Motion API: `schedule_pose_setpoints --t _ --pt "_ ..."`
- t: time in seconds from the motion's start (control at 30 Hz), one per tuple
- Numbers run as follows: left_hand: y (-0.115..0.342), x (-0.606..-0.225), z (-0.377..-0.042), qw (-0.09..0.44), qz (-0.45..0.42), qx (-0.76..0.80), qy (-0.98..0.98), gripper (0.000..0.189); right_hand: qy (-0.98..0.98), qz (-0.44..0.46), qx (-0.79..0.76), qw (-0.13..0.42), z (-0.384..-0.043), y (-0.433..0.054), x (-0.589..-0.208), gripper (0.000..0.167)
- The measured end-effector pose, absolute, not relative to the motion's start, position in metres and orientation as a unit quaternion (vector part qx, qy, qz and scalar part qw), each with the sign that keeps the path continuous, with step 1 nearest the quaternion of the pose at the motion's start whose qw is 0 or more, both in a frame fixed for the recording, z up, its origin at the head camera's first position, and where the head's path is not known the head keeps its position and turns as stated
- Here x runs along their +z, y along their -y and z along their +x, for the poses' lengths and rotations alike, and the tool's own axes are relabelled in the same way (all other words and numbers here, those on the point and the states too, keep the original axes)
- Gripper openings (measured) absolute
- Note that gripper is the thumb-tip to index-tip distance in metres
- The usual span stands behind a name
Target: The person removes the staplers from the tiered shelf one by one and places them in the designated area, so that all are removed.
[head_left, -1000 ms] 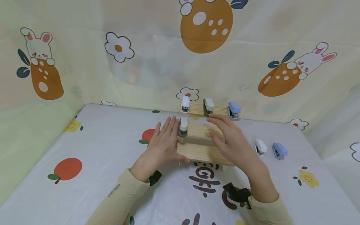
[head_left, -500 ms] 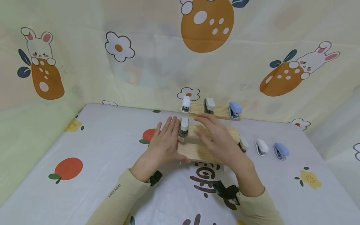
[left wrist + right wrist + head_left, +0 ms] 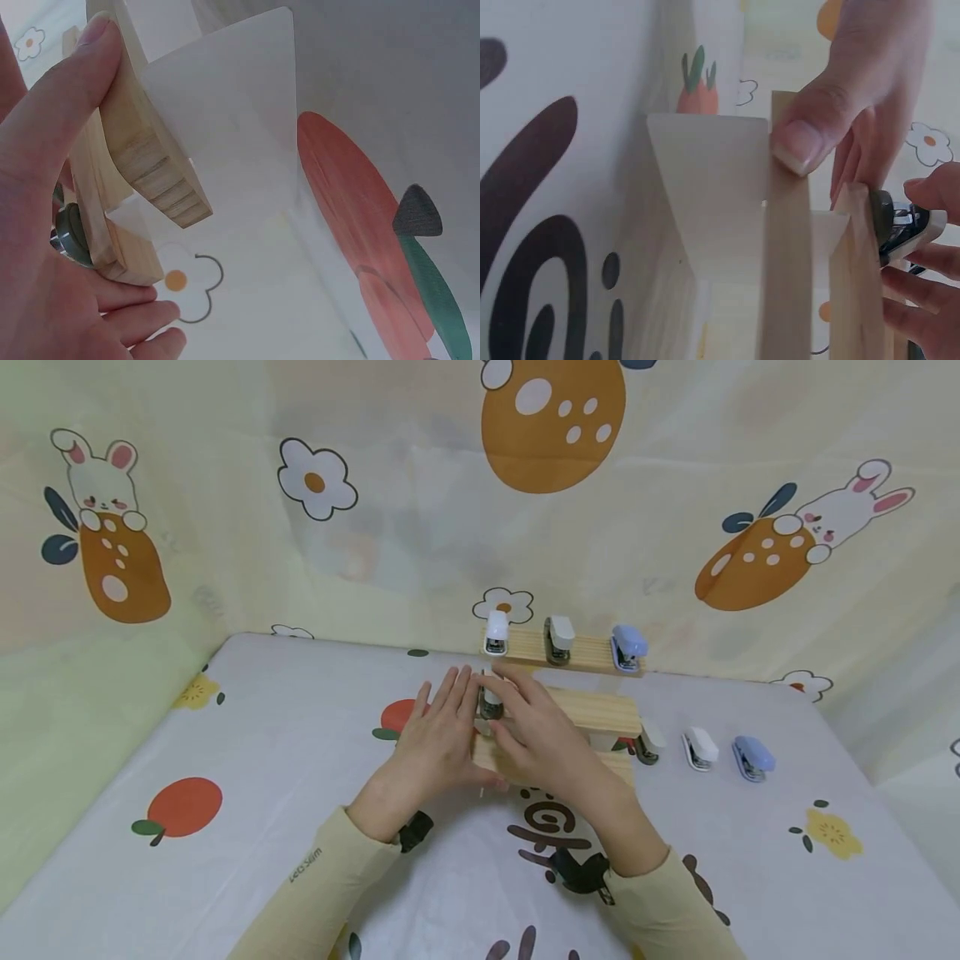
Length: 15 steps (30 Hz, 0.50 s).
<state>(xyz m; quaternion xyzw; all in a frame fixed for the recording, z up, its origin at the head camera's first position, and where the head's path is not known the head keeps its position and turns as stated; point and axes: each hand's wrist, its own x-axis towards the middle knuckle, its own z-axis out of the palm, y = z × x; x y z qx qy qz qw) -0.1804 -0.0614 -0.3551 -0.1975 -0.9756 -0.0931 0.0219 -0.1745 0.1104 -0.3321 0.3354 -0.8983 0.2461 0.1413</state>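
A stepped wooden rack [image 3: 600,710] with white end panels [image 3: 232,112] stands mid-table. My left hand [image 3: 438,743] rests along its left end, fingers straight; in the left wrist view its thumb [image 3: 94,45] presses the front board [image 3: 150,165]. At the left end of the middle board sits a small stapler [image 3: 491,703] with a dark base and pale top. Over it my right hand [image 3: 543,743] reaches, partly hiding it. In the right wrist view the thumb and fingers [image 3: 922,289] lie on either side of that stapler [image 3: 904,225].
On the rack's back board [image 3: 596,652] stand a white stapler [image 3: 497,633], a grey-topped stapler [image 3: 558,639] and a blue stapler [image 3: 628,647]. Right of the rack, a grey-topped stapler [image 3: 649,745], a white stapler [image 3: 701,749] and a blue stapler [image 3: 753,758] lie on the patterned cloth [image 3: 300,860].
My right hand has moved left along the rack to the stapler on the middle board, uncovering the grey-topped stapler on the cloth. The left hand has stayed at the rack's end.
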Motion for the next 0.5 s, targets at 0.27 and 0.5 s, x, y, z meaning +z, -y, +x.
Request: schedule_pose_setpoints --t 0.27,0.5 --pt "0.0609 -0.3551 -0.1808 0.024 -0.199 -0.085 0.976 0.144 0.904 0.325 0.233 0.149 -0.1775 -0.1109 -0.336 0.045" --pt "0.0614 -0.355 -0.1807 0.02 -0.197 -0.089 0.976 0.144 0.909 0.316 0.23 0.148 -0.1774 -0.1124 -0.3362 0.045"
